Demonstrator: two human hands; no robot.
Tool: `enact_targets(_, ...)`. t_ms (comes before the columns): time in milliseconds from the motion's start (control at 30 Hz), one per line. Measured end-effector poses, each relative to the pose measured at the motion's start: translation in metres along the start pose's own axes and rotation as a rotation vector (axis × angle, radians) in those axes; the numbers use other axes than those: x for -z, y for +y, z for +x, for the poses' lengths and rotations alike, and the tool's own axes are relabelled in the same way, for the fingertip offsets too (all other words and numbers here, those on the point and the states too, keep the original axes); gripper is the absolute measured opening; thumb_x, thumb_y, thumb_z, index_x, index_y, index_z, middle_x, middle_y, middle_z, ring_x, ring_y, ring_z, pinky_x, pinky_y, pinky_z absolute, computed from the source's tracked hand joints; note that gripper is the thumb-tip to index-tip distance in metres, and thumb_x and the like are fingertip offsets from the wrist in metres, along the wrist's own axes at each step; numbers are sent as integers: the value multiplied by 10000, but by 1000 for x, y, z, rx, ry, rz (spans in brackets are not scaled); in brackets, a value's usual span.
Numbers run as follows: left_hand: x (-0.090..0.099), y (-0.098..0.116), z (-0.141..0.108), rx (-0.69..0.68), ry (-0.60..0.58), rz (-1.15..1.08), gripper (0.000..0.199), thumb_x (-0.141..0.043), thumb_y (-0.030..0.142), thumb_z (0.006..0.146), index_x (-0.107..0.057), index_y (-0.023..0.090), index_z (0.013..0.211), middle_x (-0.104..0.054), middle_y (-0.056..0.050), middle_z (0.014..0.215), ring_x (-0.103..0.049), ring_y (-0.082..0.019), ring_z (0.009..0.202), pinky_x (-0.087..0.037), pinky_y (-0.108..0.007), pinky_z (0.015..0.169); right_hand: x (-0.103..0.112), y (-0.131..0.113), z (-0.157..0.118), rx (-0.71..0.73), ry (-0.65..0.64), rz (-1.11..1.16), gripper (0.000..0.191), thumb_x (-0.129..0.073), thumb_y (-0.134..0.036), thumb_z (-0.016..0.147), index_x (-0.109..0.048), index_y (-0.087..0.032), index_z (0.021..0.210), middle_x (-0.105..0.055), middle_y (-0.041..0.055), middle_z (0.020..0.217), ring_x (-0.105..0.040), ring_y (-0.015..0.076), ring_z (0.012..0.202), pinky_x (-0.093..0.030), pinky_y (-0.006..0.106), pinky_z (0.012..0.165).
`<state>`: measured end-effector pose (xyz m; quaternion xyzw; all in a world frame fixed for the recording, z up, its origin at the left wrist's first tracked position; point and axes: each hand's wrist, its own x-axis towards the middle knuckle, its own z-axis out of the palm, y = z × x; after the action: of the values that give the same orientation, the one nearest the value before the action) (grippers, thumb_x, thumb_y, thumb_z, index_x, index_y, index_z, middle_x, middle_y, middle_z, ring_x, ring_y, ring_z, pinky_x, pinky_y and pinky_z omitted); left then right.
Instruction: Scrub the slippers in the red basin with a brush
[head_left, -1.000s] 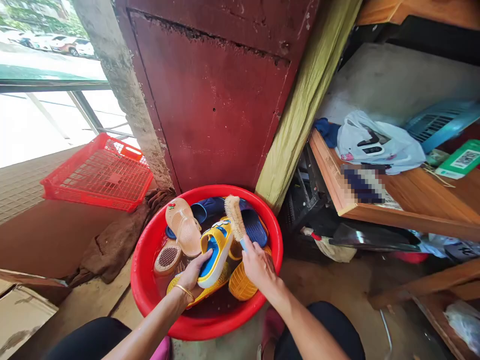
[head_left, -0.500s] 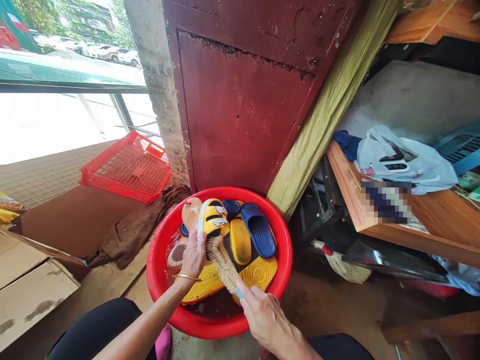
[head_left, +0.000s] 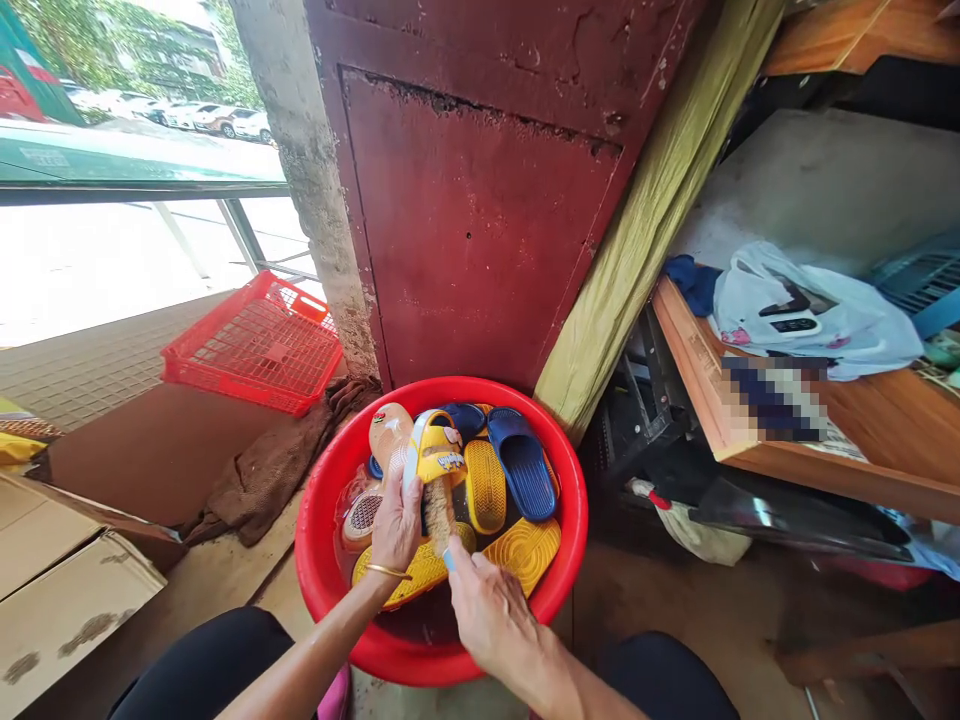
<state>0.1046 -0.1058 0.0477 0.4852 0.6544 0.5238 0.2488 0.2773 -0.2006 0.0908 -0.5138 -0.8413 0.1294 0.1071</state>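
Observation:
My left hand (head_left: 397, 522) is closed around the side of a yellow slide sandal (head_left: 439, 447) with a decorated strap, held tilted over the basin. In my right hand (head_left: 491, 605) is a scrub brush (head_left: 439, 512) with tan bristles and a light blue handle; its bristle end reaches in under the sandal's strap. Below both hands, a red basin (head_left: 576, 520) holds dark water and several slippers. Among them are a blue slipper (head_left: 523, 462) at the right, a yellow sole (head_left: 486, 487) beside it, another yellow sole (head_left: 527, 552) lower right, and a beige sandal (head_left: 391, 437) at the left.
A red plastic crate (head_left: 259, 345) rests at the left by a brown cloth (head_left: 262, 475) and a cardboard box (head_left: 71, 590). Behind the basin stands a dark red door (head_left: 480, 230). At the right, a wooden shelf (head_left: 690, 370) carries a white plastic bag (head_left: 810, 310).
My right hand and the brush have moved left and upward, and the brush now stands steeper, its head further under the strap. My left hand still grips the sandal; the view has shifted slightly.

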Motion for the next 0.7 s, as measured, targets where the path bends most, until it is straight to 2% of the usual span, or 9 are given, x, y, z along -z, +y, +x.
enact_targets(100, 11, -4, 17, 151, 94, 10, 468, -346, 551, 958, -573, 214, 1189, -679, -106, 1212, -628, -273, 1151, -462, -458, 1062, -8, -8, -24, 90, -59, -52, 549, -403, -196, 979, -379, -164, 1526, -715, 102, 930, -709, 241, 691, -542, 326, 609)
enact_targets(167, 12, -5, 20, 162, 99, 7, 471, -352, 561, 953, -571, 220, 1193, -686, -95, 1191, -638, -269, 1128, -475, -447, 1043, -9, -6, -29, 88, -86, -68, 583, -419, -175, 960, -360, -166, 1540, -713, 103, 930, -705, 247, 677, -544, 339, 605)
enact_targets(233, 6, -6, 14, 105, 61, -1, 472, -367, 559, 947, -571, 218, 1202, -693, -88, 1178, -638, -265, 1133, -478, -439, 1041, -6, 2, -21, 22, -98, -97, 589, -415, -150, 954, -365, -176, 1541, -714, 111, 943, -715, 256, 719, -550, 348, 642)
enact_targets(367, -15, -4, -12, 18, -79, -5, 447, -394, 538, 939, -595, 214, 1173, -717, -83, 1090, -666, -267, 1058, -520, -435, 973, 11, 21, 11, -168, -107, -120, 557, -379, -137, 967, -393, -160, 1523, -723, 153, 1016, -732, 284, 831, -545, 364, 700)
enact_targets(467, -22, -3, -16, -4, -141, 33, 430, -393, 523, 943, -612, 216, 1148, -728, -87, 1045, -676, -277, 1025, -518, -457, 974, 19, 23, 20, -193, -116, -61, 520, -351, -184, 994, -404, -147, 1510, -733, 154, 1028, -731, 285, 868, -532, 355, 708)
enact_targets(600, -12, -1, 12, -54, -60, 110, 475, -369, 531, 951, -609, 209, 1206, -705, -114, 1198, -634, -289, 1167, -464, -481, 1060, 24, 20, -2, -65, -149, 8, 484, -348, -225, 1002, -467, -180, 1469, -743, 127, 977, -720, 263, 845, -505, 332, 713)
enact_targets(700, -2, 3, 34, -9, -50, 157, 501, -388, 548, 949, -582, 243, 1296, -706, -106, 1230, -634, -301, 1197, -470, -486, 1047, 35, 35, -20, -3, -162, 149, 395, -416, -288, 995, -608, -261, 1339, -752, 64, 915, -701, 227, 797, -481, 297, 707)
